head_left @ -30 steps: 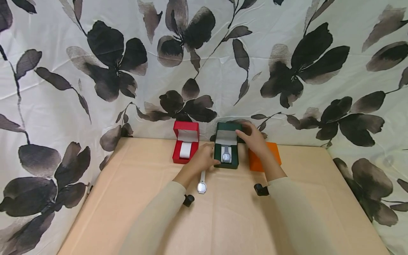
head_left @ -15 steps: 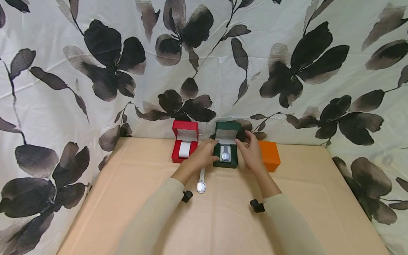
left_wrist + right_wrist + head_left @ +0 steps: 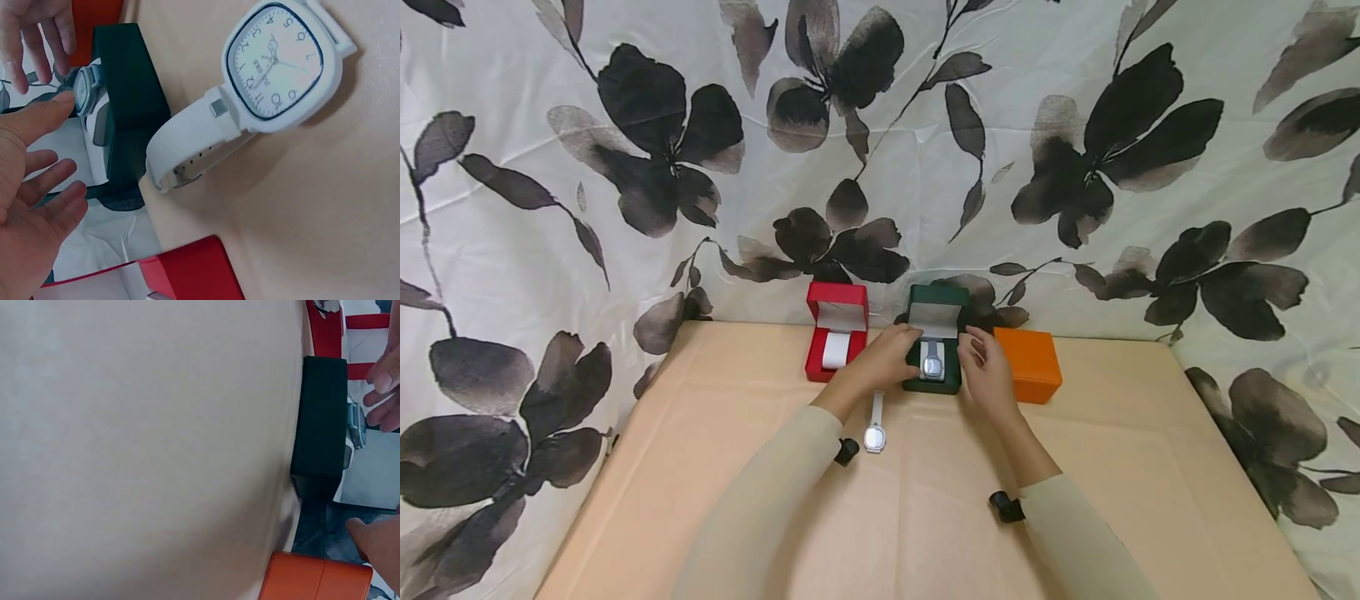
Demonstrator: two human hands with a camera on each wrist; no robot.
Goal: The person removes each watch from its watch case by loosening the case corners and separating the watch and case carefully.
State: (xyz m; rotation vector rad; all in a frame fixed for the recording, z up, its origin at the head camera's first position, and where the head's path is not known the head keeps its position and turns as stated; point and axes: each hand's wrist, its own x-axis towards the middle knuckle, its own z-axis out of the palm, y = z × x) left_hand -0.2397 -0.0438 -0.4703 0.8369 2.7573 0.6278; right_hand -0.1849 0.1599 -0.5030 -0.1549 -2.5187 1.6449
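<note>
A green watch box (image 3: 953,375) stands with its lid up, and a grey-blue watch (image 3: 932,365) sits inside it on a white cushion. My left hand (image 3: 883,360) is at the box's left side. In the left wrist view its thumb points at the grey-blue watch (image 3: 83,90) and its other fingers are loosely spread. On the right of the green box is my right hand (image 3: 988,375), its fingers relaxed and slightly bent, holding nothing. A white watch (image 3: 875,437) with its strap fastened lies on the table in front of the left hand.
To the left is a red watch box (image 3: 813,365) with its lid raised and a white cushion (image 3: 836,352) inside. A closed orange box (image 3: 1033,367) stands just right of my right hand. The floral cloth (image 3: 955,167) hangs behind the table (image 3: 925,517).
My right hand has come down from the green box's lid to its right side, uncovering more of the orange box. The left hand stays at the box's left side, its fingers shifting slightly.
</note>
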